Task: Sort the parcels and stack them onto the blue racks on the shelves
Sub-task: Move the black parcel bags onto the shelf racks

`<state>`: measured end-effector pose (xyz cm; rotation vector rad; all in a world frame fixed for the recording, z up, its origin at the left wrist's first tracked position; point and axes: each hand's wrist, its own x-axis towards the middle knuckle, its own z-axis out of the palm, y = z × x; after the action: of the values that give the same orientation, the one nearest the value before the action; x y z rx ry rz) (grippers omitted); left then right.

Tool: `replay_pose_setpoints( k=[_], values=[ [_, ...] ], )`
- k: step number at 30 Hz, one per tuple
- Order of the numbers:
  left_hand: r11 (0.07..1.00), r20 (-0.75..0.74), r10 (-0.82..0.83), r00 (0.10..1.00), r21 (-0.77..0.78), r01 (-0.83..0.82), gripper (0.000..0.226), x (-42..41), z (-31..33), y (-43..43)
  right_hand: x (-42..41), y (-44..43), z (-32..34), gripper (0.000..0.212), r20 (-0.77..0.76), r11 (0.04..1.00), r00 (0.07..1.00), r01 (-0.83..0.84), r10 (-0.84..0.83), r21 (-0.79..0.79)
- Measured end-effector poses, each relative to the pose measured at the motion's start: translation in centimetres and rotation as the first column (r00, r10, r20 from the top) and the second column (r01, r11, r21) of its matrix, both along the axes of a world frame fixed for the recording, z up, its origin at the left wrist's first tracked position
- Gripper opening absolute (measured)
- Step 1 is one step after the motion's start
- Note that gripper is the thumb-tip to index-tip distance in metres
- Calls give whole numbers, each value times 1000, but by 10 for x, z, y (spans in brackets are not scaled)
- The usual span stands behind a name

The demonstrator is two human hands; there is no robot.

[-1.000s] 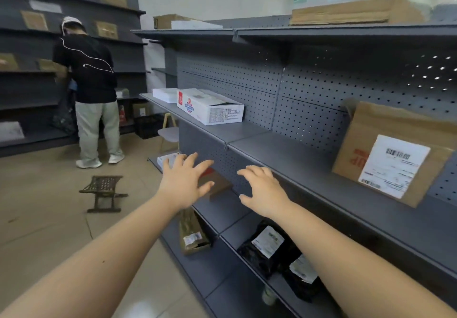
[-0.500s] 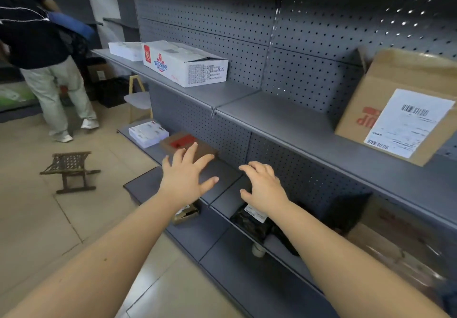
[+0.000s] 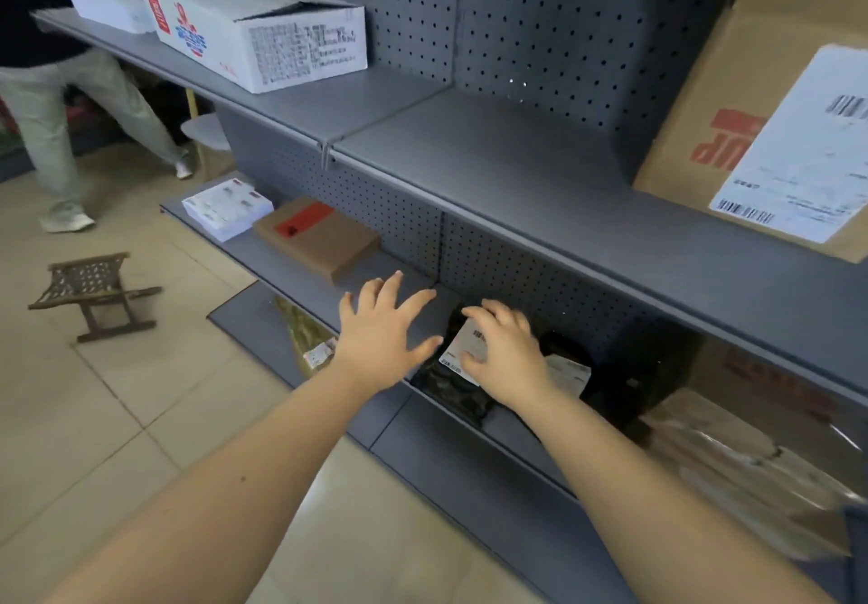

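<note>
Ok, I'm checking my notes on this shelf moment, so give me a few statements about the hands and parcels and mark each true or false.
1. The right hand is over a black bag parcel with a white label. True.
2. The left hand grips the flat brown box. False: it is spread open, nearer than the box and holding nothing.
3. The white printed carton sits on the floor. False: it sits on the upper grey shelf.
4. A small folding stool stands on the tiled floor. True.

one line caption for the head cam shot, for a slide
Both hands reach toward black bagged parcels on a low grey shelf: left hand spread open, right hand over a label.
</note>
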<state>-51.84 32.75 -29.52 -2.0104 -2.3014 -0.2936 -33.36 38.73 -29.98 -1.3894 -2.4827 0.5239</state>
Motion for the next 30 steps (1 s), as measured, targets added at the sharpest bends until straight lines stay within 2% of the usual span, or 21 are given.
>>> replay_pose_setpoints(
  k=[5, 8, 13, 18, 22, 28, 30],
  values=[
    [999, 68, 32, 997, -8, -31, 64, 20, -29, 20, 20, 23, -27, 60, -114, 991, 987, 102, -111, -81],
    [999, 33, 25, 999, -35, -24, 64, 21, -43, 29, 31, 31, -44, 57, -111, 991, 985, 122, -128, -64],
    [997, 55, 51, 997, -60, -48, 64, 9, -64, 48, 42, 35, -63, 55, -105, 974, 972, 197, -208, -109],
    [991, 123, -52, 991, -113, 66, 65, 6, -88, 73, 44, 31, -86, 58, -66, 940, 945, 308, -320, -148],
    [977, 166, -111, 980, -163, 139, 65, 2, -104, 87, 38, 25, -103, 57, -82, 886, 888, 438, -453, -150],
    [953, 171, -247, 954, -134, 271, 66, -6, -135, 110, 33, 19, -141, 54, -98, 842, 839, 524, -536, -126],
    [945, 164, -256, 953, -165, 282, 69, -5, -150, 111, 37, 12, -158, 55, -39, 818, 823, 556, -566, -144]
  ],
)
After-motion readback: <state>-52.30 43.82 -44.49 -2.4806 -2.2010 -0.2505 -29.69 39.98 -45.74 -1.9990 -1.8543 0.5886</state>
